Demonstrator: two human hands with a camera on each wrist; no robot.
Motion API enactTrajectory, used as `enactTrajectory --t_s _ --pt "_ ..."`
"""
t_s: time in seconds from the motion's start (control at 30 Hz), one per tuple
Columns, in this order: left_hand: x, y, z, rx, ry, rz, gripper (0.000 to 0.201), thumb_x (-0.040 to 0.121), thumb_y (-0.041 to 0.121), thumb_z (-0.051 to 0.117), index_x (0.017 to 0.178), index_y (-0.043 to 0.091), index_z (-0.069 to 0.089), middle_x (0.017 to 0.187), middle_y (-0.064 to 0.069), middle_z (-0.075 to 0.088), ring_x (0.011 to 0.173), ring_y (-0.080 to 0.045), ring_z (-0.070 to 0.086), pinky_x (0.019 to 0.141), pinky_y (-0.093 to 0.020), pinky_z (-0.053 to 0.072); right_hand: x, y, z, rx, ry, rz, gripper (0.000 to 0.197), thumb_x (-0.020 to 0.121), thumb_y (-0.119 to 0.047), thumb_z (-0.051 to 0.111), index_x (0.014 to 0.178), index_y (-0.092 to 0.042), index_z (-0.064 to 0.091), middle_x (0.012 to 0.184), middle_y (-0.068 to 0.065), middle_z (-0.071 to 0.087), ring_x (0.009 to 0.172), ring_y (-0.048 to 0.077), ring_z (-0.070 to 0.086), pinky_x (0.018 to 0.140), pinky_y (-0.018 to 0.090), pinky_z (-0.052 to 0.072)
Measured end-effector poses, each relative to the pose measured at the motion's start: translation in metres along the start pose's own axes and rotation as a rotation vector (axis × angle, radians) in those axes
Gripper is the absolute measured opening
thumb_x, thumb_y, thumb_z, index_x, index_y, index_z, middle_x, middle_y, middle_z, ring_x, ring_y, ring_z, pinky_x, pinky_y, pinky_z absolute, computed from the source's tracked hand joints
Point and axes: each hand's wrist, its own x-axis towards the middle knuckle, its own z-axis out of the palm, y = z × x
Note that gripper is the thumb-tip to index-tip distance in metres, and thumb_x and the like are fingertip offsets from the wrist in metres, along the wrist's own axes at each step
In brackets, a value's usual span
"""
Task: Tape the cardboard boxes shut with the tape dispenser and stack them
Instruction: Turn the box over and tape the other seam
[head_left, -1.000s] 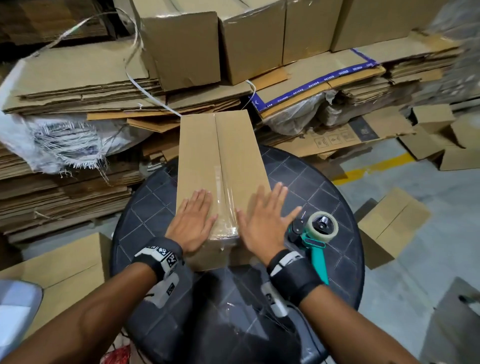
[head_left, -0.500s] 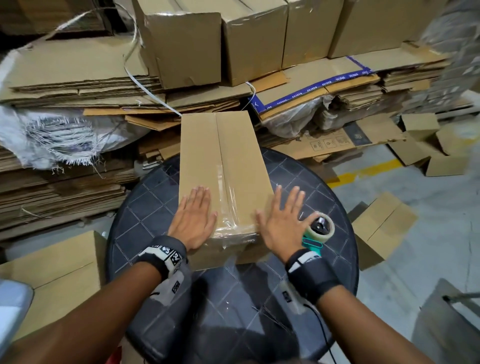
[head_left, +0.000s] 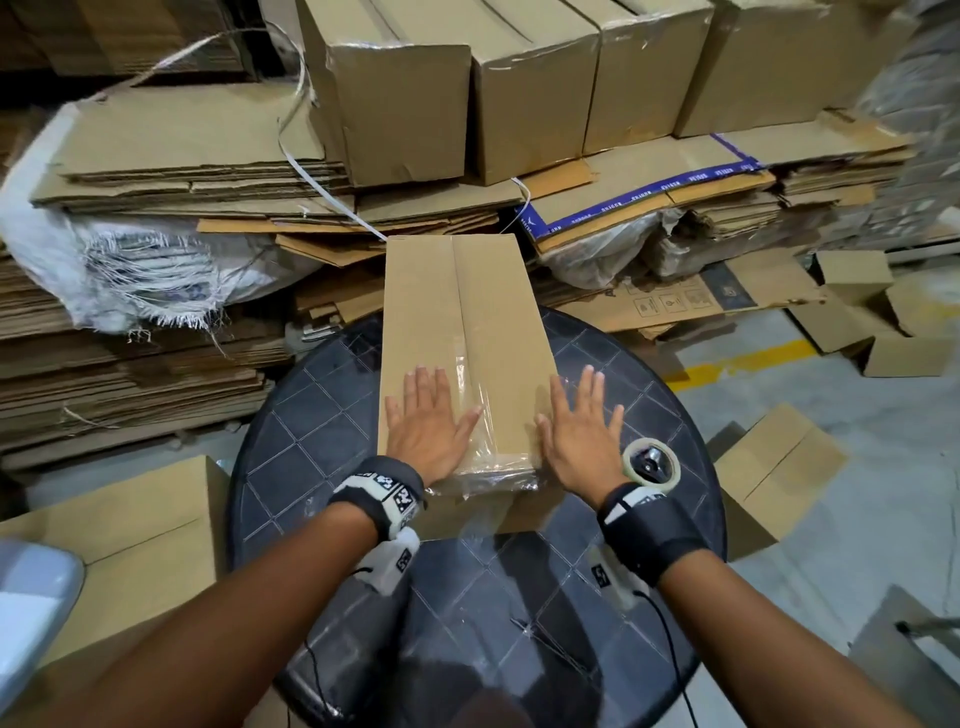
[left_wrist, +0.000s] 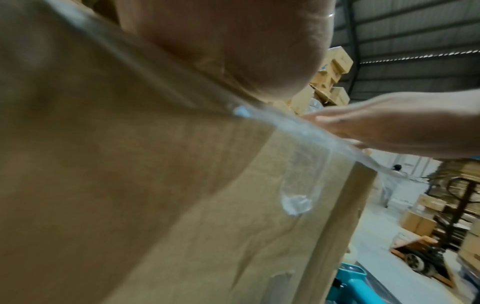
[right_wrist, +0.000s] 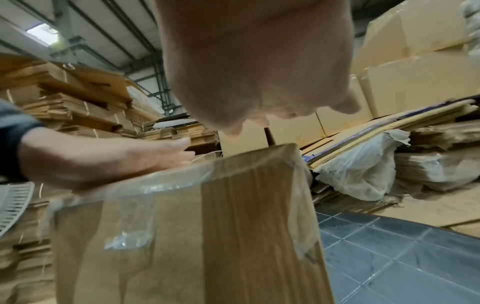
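Note:
A long cardboard box (head_left: 467, 312) lies lengthwise on the round dark table (head_left: 322, 415). Clear tape (head_left: 475, 410) runs along its top seam at the near end and wraps over that end (right_wrist: 135, 236). My left hand (head_left: 431, 415) lies flat on the box top, left of the seam, fingers straight. Spread and straight, my right hand (head_left: 579, 421) sits at the box's right edge, its thumb against the box and partly over the table. The tape dispenser (head_left: 652, 462) lies on the table behind my right wrist, and its teal body (left_wrist: 428, 288) shows in the left wrist view.
Stacks of flattened cardboard (head_left: 182, 166) fill the back, with several taped boxes (head_left: 395, 88) on top and a white woven sack (head_left: 130, 260). A box (head_left: 130, 535) stands left of the table. More boxes (head_left: 769, 478) lie on the floor at right.
My right hand has slid right, from the box top beside the seam to the box's right edge. My left hand stays flat on the top.

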Motion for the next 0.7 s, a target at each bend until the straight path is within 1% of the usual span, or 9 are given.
enactTrajectory --t_s 0.07,0.13,0.17,0.27,0.33,0.4,0.47,0.57,0.7 --pt "0.004 0.012 0.007 0.011 0.013 0.027 0.083 0.098 0.067 0.007 0.157 0.014 -0.015 0.164 -0.011 -0.020 0.152 -0.028 -0.017 0.121 -0.056 -0.006 0.008 -0.002 0.005 0.046 0.013 -0.120 0.059 0.107 -0.045 0.020 0.159 -0.019 0.011 0.166 0.019 -0.010 0.153 0.033 -0.013 0.122 0.062 0.006" --pt "0.006 0.016 0.014 0.045 0.018 0.059 0.080 0.099 0.064 0.007 0.157 0.014 -0.016 0.165 -0.013 -0.017 0.153 -0.029 -0.015 0.122 -0.059 -0.002 0.009 0.000 0.015 0.074 -0.019 -0.241 0.057 0.107 -0.047 0.020 0.156 -0.019 0.023 0.167 0.017 0.003 0.154 0.032 -0.006 0.121 0.062 0.017" --pt "0.006 0.013 0.015 0.046 0.019 0.076 0.078 0.100 0.062 0.007 0.157 0.015 -0.016 0.166 -0.013 -0.016 0.153 -0.029 -0.015 0.122 -0.058 -0.001 0.009 0.002 0.019 0.076 -0.028 -0.285 0.059 0.106 -0.052 0.016 0.154 -0.020 0.027 0.167 0.016 0.008 0.155 0.030 -0.003 0.120 0.061 0.020" --pt "-0.002 -0.008 0.009 0.082 0.006 0.212 0.081 0.099 0.066 0.008 0.156 0.016 -0.019 0.163 -0.010 -0.023 0.151 -0.025 -0.020 0.124 -0.051 -0.003 0.008 0.010 0.021 -0.051 -0.037 -0.429 0.083 0.096 -0.068 -0.007 0.158 -0.022 0.024 0.168 0.011 0.006 0.155 0.026 -0.003 0.123 0.058 0.008" --pt "-0.008 -0.025 0.005 0.184 -0.011 0.375 0.089 0.094 0.073 0.008 0.157 0.016 -0.018 0.163 -0.009 -0.024 0.152 -0.023 -0.020 0.124 -0.046 -0.003 0.008 0.012 0.020 -0.161 -0.030 -0.548 0.084 0.096 -0.070 -0.002 0.157 -0.020 0.025 0.167 0.012 0.009 0.155 0.027 0.002 0.123 0.058 0.007" --pt "-0.009 -0.036 0.005 0.300 -0.022 0.517 0.096 0.092 0.079 0.011 0.158 0.013 -0.016 0.165 -0.010 -0.018 0.153 -0.023 -0.015 0.125 -0.046 0.001 0.011 0.013 0.022 -0.212 -0.064 -0.612 0.084 0.097 -0.073 0.007 0.155 -0.017 0.031 0.165 0.014 0.020 0.154 0.030 0.013 0.121 0.059 0.014" --pt "-0.007 -0.039 0.010 0.388 -0.010 0.590 0.100 0.092 0.080 0.017 0.158 0.011 -0.011 0.166 -0.013 -0.010 0.154 -0.026 -0.009 0.125 -0.049 0.007 0.015 0.014 0.025 -0.250 -0.096 -0.648 0.086 0.096 -0.075 0.012 0.152 -0.016 0.037 0.161 0.016 0.029 0.151 0.032 0.024 0.118 0.061 0.023" --pt "-0.005 -0.039 0.016 0.427 0.047 0.567 0.101 0.090 0.080 0.021 0.158 0.011 -0.008 0.167 -0.014 -0.001 0.155 -0.028 0.000 0.122 -0.053 0.017 0.020 0.015 0.031 -0.312 -0.128 -0.694 0.086 0.094 -0.076 0.016 0.152 -0.016 0.036 0.160 0.017 0.031 0.150 0.033 0.027 0.116 0.063 0.027" --pt "-0.007 -0.041 0.019 0.408 0.068 0.524 0.108 0.083 0.087 0.024 0.157 0.017 -0.013 0.167 -0.012 -0.004 0.155 -0.028 -0.001 0.123 -0.055 0.013 0.020 0.015 0.032 -0.344 -0.119 -0.688 0.095 0.087 -0.082 0.022 0.155 -0.016 0.026 0.161 0.020 0.027 0.150 0.035 0.024 0.115 0.062 0.025"
